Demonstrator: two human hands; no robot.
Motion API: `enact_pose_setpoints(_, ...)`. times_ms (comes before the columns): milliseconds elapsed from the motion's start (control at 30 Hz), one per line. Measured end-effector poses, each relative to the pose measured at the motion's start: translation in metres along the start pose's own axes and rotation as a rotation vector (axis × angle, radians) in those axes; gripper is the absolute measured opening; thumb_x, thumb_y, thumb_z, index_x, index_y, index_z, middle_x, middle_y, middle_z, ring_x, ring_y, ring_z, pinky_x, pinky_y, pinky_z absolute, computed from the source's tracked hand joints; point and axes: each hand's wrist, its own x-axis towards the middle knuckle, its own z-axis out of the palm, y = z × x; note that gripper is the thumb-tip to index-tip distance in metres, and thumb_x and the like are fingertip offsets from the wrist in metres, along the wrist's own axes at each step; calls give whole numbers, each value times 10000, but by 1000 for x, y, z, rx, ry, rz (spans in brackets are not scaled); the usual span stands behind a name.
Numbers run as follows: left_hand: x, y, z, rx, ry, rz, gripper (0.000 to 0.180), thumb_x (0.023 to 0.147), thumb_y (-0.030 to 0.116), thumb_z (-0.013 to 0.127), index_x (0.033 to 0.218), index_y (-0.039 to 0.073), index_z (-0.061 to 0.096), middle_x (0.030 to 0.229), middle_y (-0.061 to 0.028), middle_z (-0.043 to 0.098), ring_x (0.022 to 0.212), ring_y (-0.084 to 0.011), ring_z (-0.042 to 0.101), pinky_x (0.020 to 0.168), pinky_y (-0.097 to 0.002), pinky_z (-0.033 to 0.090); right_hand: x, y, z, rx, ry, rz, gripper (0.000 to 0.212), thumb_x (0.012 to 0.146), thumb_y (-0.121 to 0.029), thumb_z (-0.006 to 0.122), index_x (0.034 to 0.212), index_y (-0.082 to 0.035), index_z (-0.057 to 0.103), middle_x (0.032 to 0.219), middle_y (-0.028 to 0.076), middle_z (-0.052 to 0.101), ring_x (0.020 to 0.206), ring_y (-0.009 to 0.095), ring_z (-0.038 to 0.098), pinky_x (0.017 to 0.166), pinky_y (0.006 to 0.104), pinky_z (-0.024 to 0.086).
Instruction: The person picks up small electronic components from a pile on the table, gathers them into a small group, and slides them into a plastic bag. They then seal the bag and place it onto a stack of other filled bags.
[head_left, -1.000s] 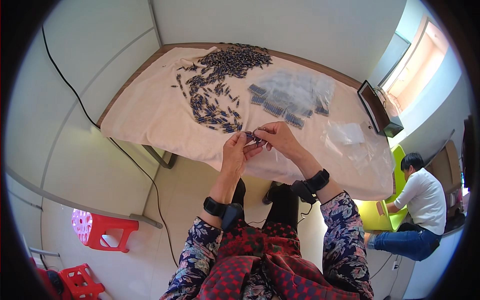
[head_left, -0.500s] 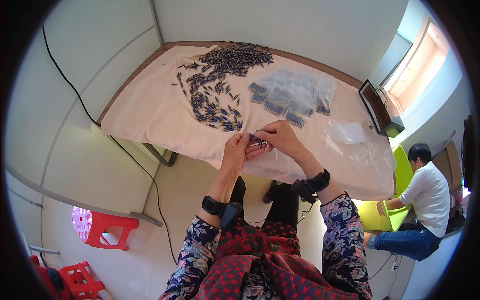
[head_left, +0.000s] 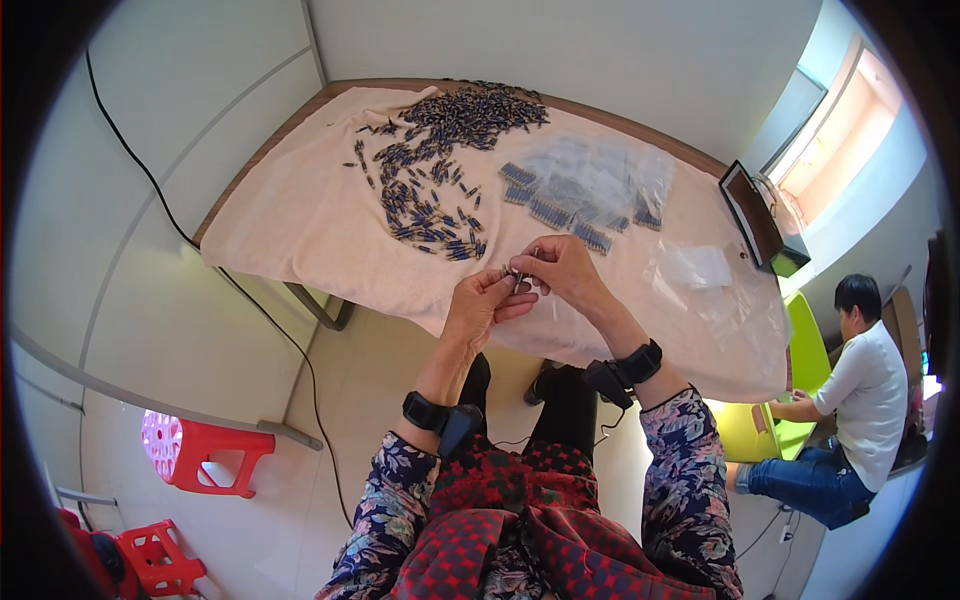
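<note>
Close together over the front edge of the cloth-covered table, both my hands work on small dark cylindrical pieces. My left hand is closed on some of them, thumb pressed against the fingers. With thumb and forefinger my right hand pinches at the same spot. The fingers partly hide the pieces, so their number and exact kind are unclear. Just beyond lie many loose dark-blue and gold-coloured cylindrical pieces, spreading back into a dense pile. Similar pieces lie in neat rows to the right, partly under clear plastic bags.
Pale cloth covers the table. More clear bags lie at its right, near a dark box-like object. Beyond, a person in white sits by a yellow-green chair. Red stools stand lower left; a black cable hangs there.
My fingers have shifted slightly around the held pieces, my right hand moving a little upward. The person at the right has moved, raising the head somewhat. The table's pieces look unchanged.
</note>
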Motion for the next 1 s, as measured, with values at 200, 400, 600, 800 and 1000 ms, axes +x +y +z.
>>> enact_pose_setpoints(200, -7, 5, -1, 40, -36, -38, 175, 959, 92, 499, 1008, -61, 567, 930, -170, 650, 823, -275, 691, 713, -326, 612, -2, -5, 1, -37, 70, 52, 215, 805, -183, 723, 801, 30, 690, 612, 29, 622, 456, 57, 494, 415, 199, 394)
enact_pose_setpoints(400, -9, 8, -3, 70, -56, -53, 174, 962, 100, 492, 1002, -54, 563, 927, -173, 650, 822, -275, 691, 701, -332, 613, -3, -7, 2, -84, 27, 51, 226, 798, -189, 728, 823, 33, 699, 623, 26, 627, 467, 55, 503, 429, 196, 404)
enact_pose_setpoints(600, -9, 1, -4, 0, -31, -2, 162, 953, 110, 522, 985, -40, 575, 926, -160, 655, 810, -257, 690, 701, -322, 609, -7, 2, 8, 79, 172, 44, 206, 812, -181, 727, 860, 16, 693, 656, 29, 623, 529, 58, 531, 449, 197, 406)
enact_pose_setpoints(800, -9, -10, -4, -123, 82, 175, 133, 914, 113, 606, 948, -15, 603, 843, -91, 653, 671, -154, 639, 569, -248, 543, -14, 12, 30, 246, 402, -50, 224, 810, -192, 735, 850, 25, 697, 644, 43, 633, 512, 65, 529, 438, 203, 416)
enact_pose_setpoints(1000, -9, -18, 3, -151, 82, 220, 115, 898, 100, 631, 935, -9, 619, 756, -59, 631, 585, -108, 578, 499, -224, 481, -18, 11, 33, 333, 434, -6, 231, 818, -203, 731, 788, 18, 667, 628, 32, 619, 484, 59, 509, 421, 203, 400)
